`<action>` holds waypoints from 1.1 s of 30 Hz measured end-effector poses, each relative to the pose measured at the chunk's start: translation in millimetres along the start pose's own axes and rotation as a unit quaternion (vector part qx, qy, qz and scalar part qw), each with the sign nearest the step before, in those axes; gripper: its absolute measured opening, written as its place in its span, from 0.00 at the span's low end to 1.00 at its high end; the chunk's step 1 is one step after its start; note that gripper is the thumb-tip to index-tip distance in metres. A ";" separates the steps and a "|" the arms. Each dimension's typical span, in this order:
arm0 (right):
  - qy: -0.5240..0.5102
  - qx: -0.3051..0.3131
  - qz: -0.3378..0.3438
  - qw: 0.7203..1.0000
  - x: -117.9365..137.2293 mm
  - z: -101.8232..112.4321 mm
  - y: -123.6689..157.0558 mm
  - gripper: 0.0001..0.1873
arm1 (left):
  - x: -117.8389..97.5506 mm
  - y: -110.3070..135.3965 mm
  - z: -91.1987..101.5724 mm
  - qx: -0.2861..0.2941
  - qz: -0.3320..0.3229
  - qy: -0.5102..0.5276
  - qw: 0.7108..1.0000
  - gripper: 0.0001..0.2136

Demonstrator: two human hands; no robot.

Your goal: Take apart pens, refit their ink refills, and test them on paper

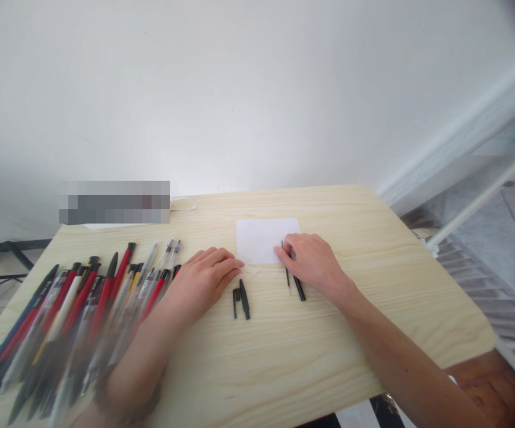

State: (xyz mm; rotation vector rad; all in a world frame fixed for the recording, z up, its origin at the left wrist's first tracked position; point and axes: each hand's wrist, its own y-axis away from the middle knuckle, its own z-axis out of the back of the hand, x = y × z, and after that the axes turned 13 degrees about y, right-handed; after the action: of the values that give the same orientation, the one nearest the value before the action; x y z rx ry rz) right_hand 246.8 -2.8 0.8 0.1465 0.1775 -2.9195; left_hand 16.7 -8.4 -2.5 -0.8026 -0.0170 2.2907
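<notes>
My left hand (206,276) rests palm down on the light wooden table (373,297), fingers loosely curled and touching the lower left corner of a white paper card (261,238). My right hand (308,258) is closed around a thin black pen piece whose tip points at the card's right edge. Beneath that hand lie a thin black refill (287,278) and a black pen barrel (299,288). A black pen cap (242,300) lies between the hands, nearer the left one.
A row of several red, black, clear and yellow pens (83,309) covers the table's left side. A blurred-out object (114,202) sits at the back left edge against the white wall. A white rack (484,202) stands to the right.
</notes>
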 end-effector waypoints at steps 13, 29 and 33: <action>0.048 -0.004 0.034 0.998 3.8 0.9 -0.2 0.16 | -9.0 1.6 8.7 0.036 0.005 0.044 0.998 0.10; 0.054 0.014 0.025 0.998 6.3 3.5 -1.1 0.18 | -14.3 -2.8 1.3 0.055 -0.021 0.043 0.997 0.16; 0.054 0.020 0.033 0.998 6.8 3.6 -1.3 0.18 | -12.5 -1.9 0.9 0.050 -0.020 0.040 0.998 0.17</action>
State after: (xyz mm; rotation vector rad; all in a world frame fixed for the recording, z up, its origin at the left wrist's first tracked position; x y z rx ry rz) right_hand 239.7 -3.4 3.8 0.3122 0.1277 -2.8528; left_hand 24.5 -14.5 5.4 -0.8337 0.1155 2.2018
